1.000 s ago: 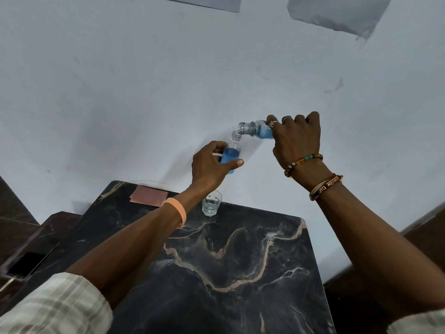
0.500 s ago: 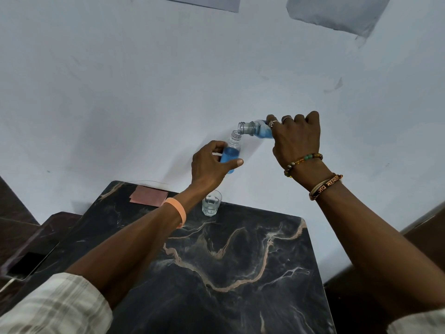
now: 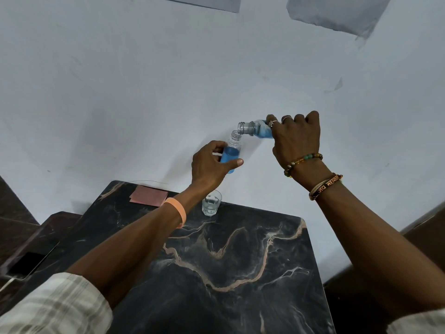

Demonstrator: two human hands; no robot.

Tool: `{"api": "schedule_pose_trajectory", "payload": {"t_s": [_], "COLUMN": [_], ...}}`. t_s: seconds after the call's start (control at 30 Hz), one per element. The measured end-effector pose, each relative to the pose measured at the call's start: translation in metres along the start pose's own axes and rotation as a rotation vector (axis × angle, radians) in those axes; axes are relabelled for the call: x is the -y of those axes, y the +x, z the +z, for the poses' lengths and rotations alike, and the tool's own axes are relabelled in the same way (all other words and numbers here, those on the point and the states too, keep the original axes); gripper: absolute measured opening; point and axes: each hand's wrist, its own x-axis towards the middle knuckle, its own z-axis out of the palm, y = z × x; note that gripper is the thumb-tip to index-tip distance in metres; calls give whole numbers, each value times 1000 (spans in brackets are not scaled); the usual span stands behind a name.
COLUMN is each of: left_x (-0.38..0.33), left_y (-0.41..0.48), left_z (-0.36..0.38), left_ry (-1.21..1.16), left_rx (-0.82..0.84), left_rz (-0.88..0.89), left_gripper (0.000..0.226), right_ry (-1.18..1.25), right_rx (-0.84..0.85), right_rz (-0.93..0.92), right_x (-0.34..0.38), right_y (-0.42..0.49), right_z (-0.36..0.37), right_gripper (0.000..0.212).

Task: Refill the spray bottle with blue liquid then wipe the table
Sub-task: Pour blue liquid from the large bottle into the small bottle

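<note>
Spray bottle point(image 3: 230, 155) upright, gripped in left hand point(image 3: 212, 165); refill bottle point(image 3: 257, 128) tilted, gripped in right hand point(image 3: 298, 138), mouth at its neck. Underneath: glass point(image 3: 211, 203), pink cloth point(image 3: 148, 195) on marble table point(image 3: 240, 261).

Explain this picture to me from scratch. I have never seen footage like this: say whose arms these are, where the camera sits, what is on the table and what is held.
There is no machine here, only a person's two bare hands. One camera, worn on the person's head, looks forward and down, so both arms reach in from the bottom. The left hand holds a small bottle upright, partly full of blue liquid. The right hand has its grip on a second bottle, tipped sideways, its open mouth at the small bottle's mouth. Both bottles are lifted off the dark marbled table. On the table, near its far edge, are a small clear glass and a flat pink cloth.
</note>
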Motion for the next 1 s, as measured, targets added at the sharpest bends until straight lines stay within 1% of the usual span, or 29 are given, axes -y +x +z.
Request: {"api": "schedule_pose_trajectory", "payload": {"t_s": [1.0], "left_x": [3], "left_y": [0], "left_z": [0], "left_ry": [6], "left_rx": [-8], "left_rz": [28], "left_gripper": [59], "right_ry": [6], "right_rx": [1], "right_rz": [-2], "right_x": [2], "right_y": [-1], "right_z": [-2], "right_gripper": [48]}}
